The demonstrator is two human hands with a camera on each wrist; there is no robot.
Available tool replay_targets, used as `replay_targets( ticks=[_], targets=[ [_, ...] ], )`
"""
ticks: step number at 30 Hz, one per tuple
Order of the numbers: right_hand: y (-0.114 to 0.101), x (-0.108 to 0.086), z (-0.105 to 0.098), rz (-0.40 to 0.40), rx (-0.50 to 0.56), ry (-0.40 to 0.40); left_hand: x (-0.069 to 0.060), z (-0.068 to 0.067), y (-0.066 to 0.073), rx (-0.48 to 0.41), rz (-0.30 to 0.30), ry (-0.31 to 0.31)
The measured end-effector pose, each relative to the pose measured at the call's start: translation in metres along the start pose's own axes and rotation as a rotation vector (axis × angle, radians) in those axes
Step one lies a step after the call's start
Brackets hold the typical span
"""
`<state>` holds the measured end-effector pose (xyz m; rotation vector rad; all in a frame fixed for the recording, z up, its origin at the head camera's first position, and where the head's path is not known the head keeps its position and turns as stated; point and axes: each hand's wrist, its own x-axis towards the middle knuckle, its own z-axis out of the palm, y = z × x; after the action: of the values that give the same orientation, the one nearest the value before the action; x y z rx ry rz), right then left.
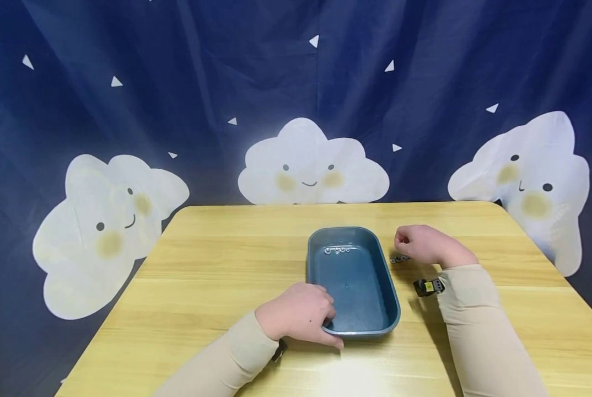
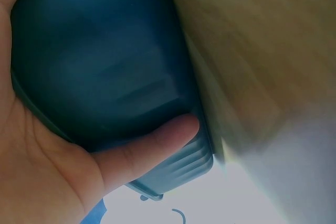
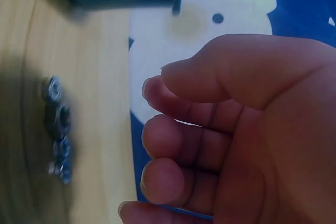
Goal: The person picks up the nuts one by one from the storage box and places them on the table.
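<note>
A blue-green oblong plastic box (image 1: pixel 360 286), gripped by the left hand (image 1: pixel 302 312), sat on a yellow wooden table (image 1: pixel 202 275), with its wall (image 1: pixel 384 281) between shiny metal nuts (image 1: pixel 343 250) inside and more nuts (image 1: pixel 398 259) near the curled-up right hand (image 1: pixel 427 244)

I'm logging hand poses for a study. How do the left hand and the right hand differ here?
The left hand grips the near left corner of the blue tray; the right hand hovers beside the tray, near small metal pieces on the table.
The left hand's thumb is straight, outside the tray; the right hand's thumb lies close to its curled index finger.
Both are bare, with beige sleeves.
</note>
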<state>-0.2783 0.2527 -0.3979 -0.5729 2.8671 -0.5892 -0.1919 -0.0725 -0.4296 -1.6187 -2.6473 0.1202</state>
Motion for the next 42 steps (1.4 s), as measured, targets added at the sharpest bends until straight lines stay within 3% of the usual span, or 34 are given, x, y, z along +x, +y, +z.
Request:
replay_targets(
  ticks=[17,29,37,42],
  targets=[
    [-0.055,-0.001,-0.005,-0.136,-0.010,0.026,-0.001,-0.001,0.001,0.016,-0.002,0.017],
    [-0.079,0.004,-0.002,-0.245,-0.014,0.030,-0.001,-0.002,0.001,0.013,0.006,0.020],
    [-0.091,0.020,0.014,-0.236,-0.011,-0.010,0.000,-0.002,0.000,0.002,0.001,0.017],
    [-0.093,0.032,0.027,-0.233,-0.044,0.010,0.000,-0.002,0.000,0.001,0.003,0.025]
  ],
)
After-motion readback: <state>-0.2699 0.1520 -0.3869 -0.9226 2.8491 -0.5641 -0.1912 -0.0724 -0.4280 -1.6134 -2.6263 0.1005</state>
